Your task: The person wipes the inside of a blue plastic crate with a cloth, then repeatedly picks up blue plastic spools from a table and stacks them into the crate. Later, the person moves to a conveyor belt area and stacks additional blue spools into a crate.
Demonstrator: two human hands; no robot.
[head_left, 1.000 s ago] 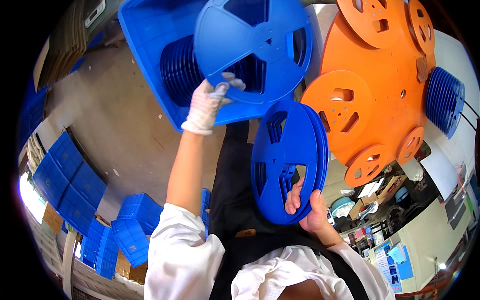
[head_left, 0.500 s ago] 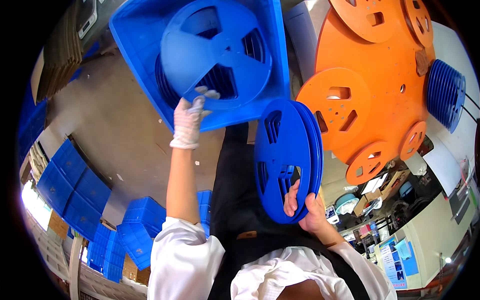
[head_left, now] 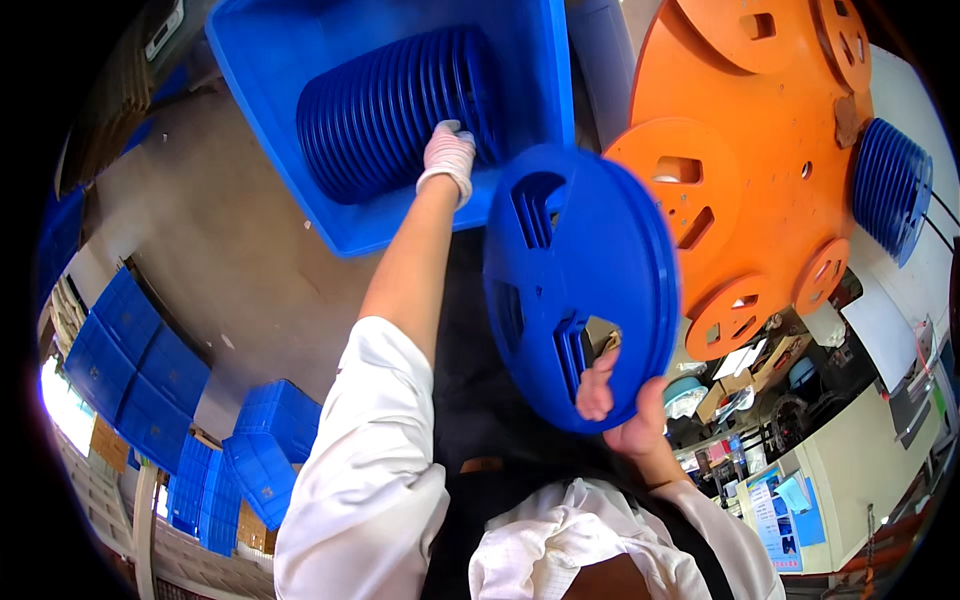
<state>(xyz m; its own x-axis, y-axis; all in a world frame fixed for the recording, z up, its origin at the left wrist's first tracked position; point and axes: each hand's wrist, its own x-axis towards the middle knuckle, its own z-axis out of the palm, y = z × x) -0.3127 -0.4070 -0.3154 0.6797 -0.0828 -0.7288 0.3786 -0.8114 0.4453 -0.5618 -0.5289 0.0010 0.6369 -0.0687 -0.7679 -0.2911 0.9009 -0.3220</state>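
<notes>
My left hand (head_left: 448, 158), in a white glove, reaches into a blue plastic bin (head_left: 290, 60). Its fingers curl over the rim of the last blue reel at the right end of a row of several blue reels (head_left: 385, 115) standing on edge in the bin. My bare right hand (head_left: 622, 405) holds a thin stack of blue reels (head_left: 575, 275) upright close to my chest, gripping the lower rim with a finger through a cut-out. The stack stands just right of the bin's near corner.
A large orange round plate (head_left: 790, 215) carrying several orange reels fills the upper right, with another stack of blue reels (head_left: 890, 190) at its far edge. Blue crates (head_left: 150, 370) are stacked on the concrete floor at the left. Boxes and small items clutter the lower right.
My left hand has lowered the single blue reel it held up into the bin, joining it to the row. The stack in my right hand has stayed at my chest.
</notes>
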